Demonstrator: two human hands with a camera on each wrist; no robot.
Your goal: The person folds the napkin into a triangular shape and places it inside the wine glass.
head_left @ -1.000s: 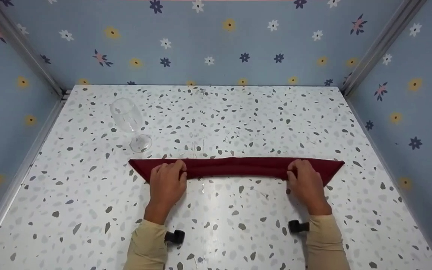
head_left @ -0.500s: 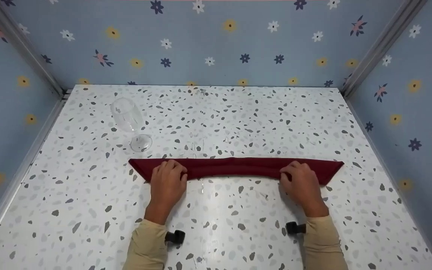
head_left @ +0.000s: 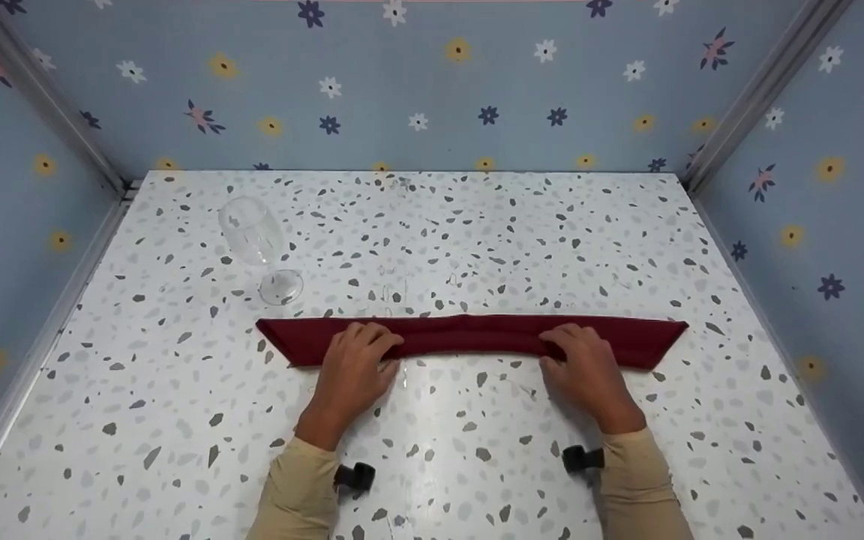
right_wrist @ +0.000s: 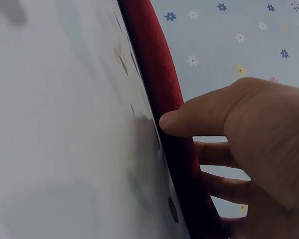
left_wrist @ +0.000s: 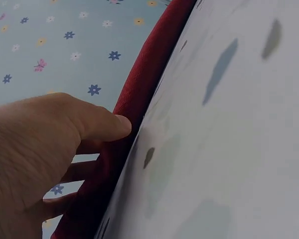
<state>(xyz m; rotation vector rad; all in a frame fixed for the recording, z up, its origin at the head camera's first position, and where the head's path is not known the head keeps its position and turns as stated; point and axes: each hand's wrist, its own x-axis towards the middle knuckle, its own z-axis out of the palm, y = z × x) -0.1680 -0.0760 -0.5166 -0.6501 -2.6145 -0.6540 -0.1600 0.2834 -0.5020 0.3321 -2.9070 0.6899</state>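
A dark red cloth napkin (head_left: pixel 469 334), folded into a long band with slanted ends, lies across the speckled table (head_left: pixel 469 465). My left hand (head_left: pixel 352 382) holds it left of its middle. In the left wrist view the thumb (left_wrist: pixel 114 127) lies against the napkin's rounded near edge, and the other fingers reach over its top. Right of the middle, my right hand (head_left: pixel 589 379) holds the same edge, its thumb (right_wrist: pixel 175 123) on the near side and its fingers over the fold. Both sets of fingertips are partly hidden by the cloth.
A clear stemmed glass (head_left: pixel 252 232) stands upright on the table behind the napkin's left end. Blue flowered panels (head_left: pixel 432 90) enclose the back and both sides. A black wrist camera (head_left: pixel 357 476) juts inward from each tan sleeve (head_left: pixel 293 491).
My right hand has slid left along the napkin, and my left hand has shifted right, bringing both closer to its middle. The napkin's outline and the glass look unchanged.
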